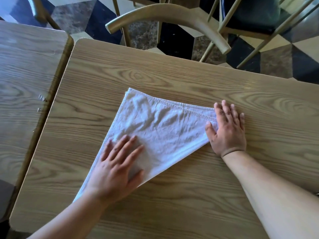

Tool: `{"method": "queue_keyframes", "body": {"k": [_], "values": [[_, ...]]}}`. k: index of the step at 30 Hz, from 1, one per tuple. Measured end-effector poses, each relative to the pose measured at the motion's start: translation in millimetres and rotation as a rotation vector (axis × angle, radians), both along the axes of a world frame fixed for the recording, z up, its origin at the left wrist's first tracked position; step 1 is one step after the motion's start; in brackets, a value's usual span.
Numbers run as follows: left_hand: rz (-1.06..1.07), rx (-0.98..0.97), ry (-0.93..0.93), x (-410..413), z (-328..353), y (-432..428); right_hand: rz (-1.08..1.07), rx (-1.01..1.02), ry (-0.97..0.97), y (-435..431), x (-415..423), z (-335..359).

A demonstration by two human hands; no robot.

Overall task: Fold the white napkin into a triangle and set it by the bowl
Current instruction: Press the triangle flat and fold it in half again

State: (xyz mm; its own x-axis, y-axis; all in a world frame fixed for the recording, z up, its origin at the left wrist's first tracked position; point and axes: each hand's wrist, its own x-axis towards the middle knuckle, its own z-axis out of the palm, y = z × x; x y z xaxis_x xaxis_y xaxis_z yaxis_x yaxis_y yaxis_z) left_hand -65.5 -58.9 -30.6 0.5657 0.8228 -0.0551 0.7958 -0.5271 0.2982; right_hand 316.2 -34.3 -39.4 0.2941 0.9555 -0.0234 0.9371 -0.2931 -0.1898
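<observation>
**Napkin folded to triangle, both hands flat on it**

I see the white cloth napkin [155,133] lying flat as a triangle on the light wood-grain laminate table [189,195], roughly at the table's centre. Its hemmed edge runs from a far-left corner toward the right corner; a folded edge runs from the right corner down to the near-left corner. The cloth surface is wrinkled.

The left hand [115,169] lies palm-down on the near-left part of the napkin, fingers extended and slightly spread, gripping nothing. The right hand [227,130] lies palm-down over the right corner, fingers straight and together, thumb on the cloth; it presses rather than grasps.

I note bare tabletop on all sides of the napkin: a wide band toward the far edge, open surface to the right, and room along the near edge. A second wood-grain table [29,75] stands just beside the left edge, with a narrow gap between. A tan curved-back chair [169,16] stands beyond the far edge, over a checkered floor [96,19].
</observation>
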Motion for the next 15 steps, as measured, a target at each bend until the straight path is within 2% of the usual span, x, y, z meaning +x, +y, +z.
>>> {"method": "queue_keyframes", "body": {"k": [4, 10, 15], "values": [[0.064, -0.006, 0.061, -52, 4, -17, 0.003, -0.004, -0.001, 0, 1, 0], [0.084, 0.01, 0.063, -55, 3, -17, -0.03, 0.07, 0.056, -3, -3, 0], [0.092, 0.024, 0.057, -56, 1, -17, -0.28, 0.167, 0.032, -13, -1, 3]]}}
